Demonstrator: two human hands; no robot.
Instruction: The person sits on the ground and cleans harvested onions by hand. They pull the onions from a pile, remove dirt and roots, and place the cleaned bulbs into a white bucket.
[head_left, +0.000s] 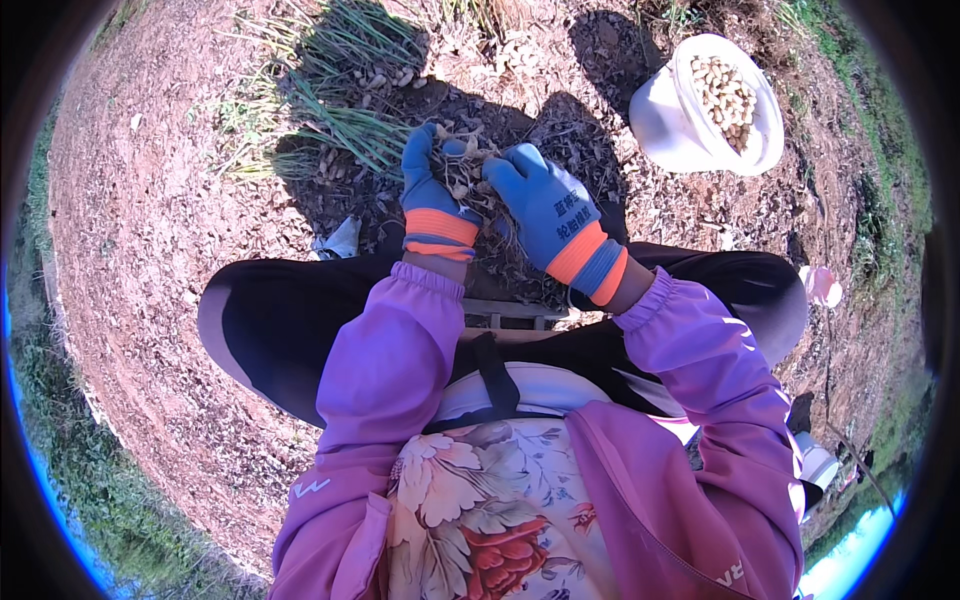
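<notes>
My left hand (435, 176), in a blue coated glove with an orange cuff, grips a bunch of pulled peanut plants near the root end. Their green stems (356, 135) stretch away to the upper left. Between my hands hang the tangled roots with pale pods (471, 161). My right hand (544, 199), gloved alike, has its fingers curled against this tangle from the right; its thumb and exactly what it pinches are partly hidden. To the upper right, a white plastic bucket (656, 124) leans towards me, holding many loose peanuts (724, 101).
More peanut plants (360, 37) with pods lie on the leaf-strewn soil (172, 187) at the upper left. A pale scrap (341, 238) rests beside my left knee. A slatted piece (514, 309) shows between my legs. Beyond my right knee are a pink object (821, 286) and a white container (817, 461).
</notes>
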